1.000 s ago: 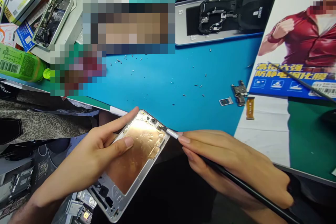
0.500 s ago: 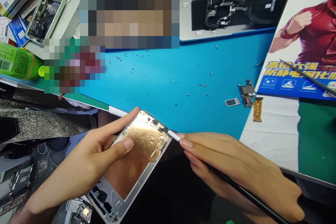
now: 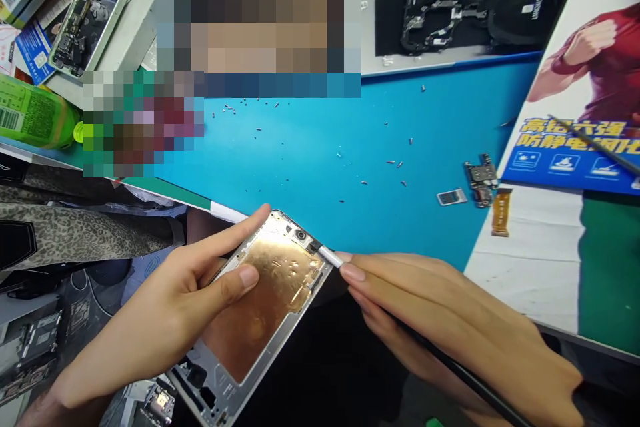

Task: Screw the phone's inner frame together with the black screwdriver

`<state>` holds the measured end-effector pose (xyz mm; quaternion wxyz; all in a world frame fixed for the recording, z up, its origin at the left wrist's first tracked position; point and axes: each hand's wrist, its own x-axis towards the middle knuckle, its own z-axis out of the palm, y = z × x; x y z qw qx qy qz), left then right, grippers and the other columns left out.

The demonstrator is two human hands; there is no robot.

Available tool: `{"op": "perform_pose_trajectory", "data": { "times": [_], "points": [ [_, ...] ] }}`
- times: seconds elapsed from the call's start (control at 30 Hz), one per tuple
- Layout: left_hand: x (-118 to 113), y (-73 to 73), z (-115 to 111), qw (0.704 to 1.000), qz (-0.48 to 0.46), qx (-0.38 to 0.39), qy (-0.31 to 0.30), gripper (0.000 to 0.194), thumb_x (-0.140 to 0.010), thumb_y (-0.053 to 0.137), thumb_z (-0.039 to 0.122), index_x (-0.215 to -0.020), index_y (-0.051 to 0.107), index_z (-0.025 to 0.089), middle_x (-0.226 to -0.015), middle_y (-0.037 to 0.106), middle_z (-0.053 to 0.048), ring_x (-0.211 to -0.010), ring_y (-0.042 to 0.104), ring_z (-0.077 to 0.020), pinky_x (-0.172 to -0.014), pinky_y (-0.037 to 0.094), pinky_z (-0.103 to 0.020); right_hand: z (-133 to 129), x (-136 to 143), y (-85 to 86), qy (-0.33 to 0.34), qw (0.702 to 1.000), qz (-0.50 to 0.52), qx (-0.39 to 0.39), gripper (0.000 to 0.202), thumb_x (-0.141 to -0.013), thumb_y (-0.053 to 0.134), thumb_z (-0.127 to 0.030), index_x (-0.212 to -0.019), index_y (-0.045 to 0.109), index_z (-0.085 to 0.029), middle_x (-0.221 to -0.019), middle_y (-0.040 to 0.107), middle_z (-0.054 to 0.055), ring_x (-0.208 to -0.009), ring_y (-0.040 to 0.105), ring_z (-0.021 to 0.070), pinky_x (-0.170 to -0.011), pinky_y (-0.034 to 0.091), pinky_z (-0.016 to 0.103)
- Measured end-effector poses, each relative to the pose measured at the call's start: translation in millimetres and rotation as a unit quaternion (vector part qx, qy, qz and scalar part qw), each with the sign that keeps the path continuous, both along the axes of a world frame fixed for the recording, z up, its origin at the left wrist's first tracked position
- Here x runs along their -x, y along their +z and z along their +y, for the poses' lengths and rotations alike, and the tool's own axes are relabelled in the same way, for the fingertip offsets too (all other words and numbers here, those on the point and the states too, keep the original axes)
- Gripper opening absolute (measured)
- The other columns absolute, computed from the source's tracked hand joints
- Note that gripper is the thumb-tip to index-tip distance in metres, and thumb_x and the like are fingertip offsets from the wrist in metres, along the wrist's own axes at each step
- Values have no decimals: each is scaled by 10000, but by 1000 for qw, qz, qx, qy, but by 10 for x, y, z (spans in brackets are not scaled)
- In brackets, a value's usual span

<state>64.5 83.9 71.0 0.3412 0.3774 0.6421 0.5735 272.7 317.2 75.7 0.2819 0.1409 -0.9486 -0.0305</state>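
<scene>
Left hand (image 3: 165,320) braces a phone frame (image 3: 260,313) off the bench (image 3: 310,140) edge, its grip closed round it, steadying it as the right hand (image 3: 450,333) pinches a tool (image 3: 327,255) against its top corner.

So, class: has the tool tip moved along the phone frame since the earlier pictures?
No. The tool tip remains at the phone frame corner beside the camera hole.

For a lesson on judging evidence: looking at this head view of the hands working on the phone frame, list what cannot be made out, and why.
1. Tool: its tip, at the phone frame corner, is too small to tell; its rear end leaves the bottom edge.
2. Right hand: its grip underneath is hidden by its own fingers.
3. Left hand: fingers behind the frame are hidden.
4. Blue mat: pixelated blocks cover what lies there.
5. Screws: too small to tell types.
</scene>
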Motion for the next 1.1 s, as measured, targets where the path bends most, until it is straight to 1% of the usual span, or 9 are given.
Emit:
{"op": "perform_pose_trajectory", "data": {
  "times": [0.13,0.23,0.43,0.57,0.67,0.8,0.87,0.97,1.1],
  "points": [
    [8,-1,2,1000,-5,-9,-3,509,-1014,731,432,-1510,627,473,-1584,606,119,-1544,503,-340,-1323,369,-499,38,-11,4,13,1000,-15,-8,604,-918,690,30,-1488,620,-159,-1304,791,120,-1179,779,219,-1070,631,319],
    [16,-6,4,1000,1,-2,-3,511,-1017,726,445,-1515,620,476,-1574,618,114,-1541,505,-346,-1319,374,-515,44,-20,11,12,1000,-14,-12,561,-931,682,7,-1466,635,-152,-1301,792,122,-1162,784,218,-1055,636,311],
    [29,-10,2,1000,3,-15,-2,500,-1012,736,429,-1502,641,455,-1540,655,91,-1530,517,-360,-1297,408,-534,-27,12,2,-4,1000,0,-1,557,-920,666,41,-1440,648,-158,-1278,801,111,-1148,790,223,-1042,644,323],
    [37,12,10,1000,-3,-14,-6,505,-1016,734,401,-1509,634,450,-1561,632,101,-1550,492,-346,-1308,392,-515,-26,33,-14,-8,1000,-3,-4,523,-944,651,7,-1435,652,-174,-1271,805,98,-1128,797,223,-1014,655,320],
    [41,22,8,1000,-14,-8,-15,501,-1029,717,402,-1516,617,472,-1588,600,122,-1552,494,-323,-1326,364,-490,-15,29,-12,-7,1000,2,-7,553,-932,674,11,-1447,646,-186,-1280,804,97,-1118,801,223,-1018,654,317],
    [41,19,-5,1000,-15,-8,-11,506,-1024,724,387,-1517,627,446,-1574,618,108,-1547,497,-343,-1321,371,-509,2,4,7,-13,1000,-14,-3,556,-940,671,-3,-1464,633,-185,-1280,804,100,-1113,804,225,-1006,662,315],
    [38,14,-8,1000,-14,-6,-9,505,-1020,728,411,-1516,633,438,-1566,628,104,-1548,495,-355,-1322,369,-521,13,4,15,-8,1000,-21,-2,608,-933,675,3,-1498,615,-216,-1310,795,91,-1108,808,231,-992,670,321],
    [39,-4,-9,1000,-14,3,-11,513,-1025,717,466,-1527,614,465,-1586,604,123,-1562,479,-351,-1340,336,-518,22,12,20,-4,1000,-26,3,677,-933,674,-2,-1552,572,-255,-1342,782,81,-1085,817,242,-977,681,339],
    [53,-44,-16,1000,-12,11,-24,542,-1033,698,518,-1557,560,507,-1612,579,132,-1568,475,-332,-1361,286,-515,3,9,29,-30,999,-42,16,603,-964,648,-38,-1520,596,-263,-1310,797,71,-1064,822,238,-962,684,327]
  ]
}}
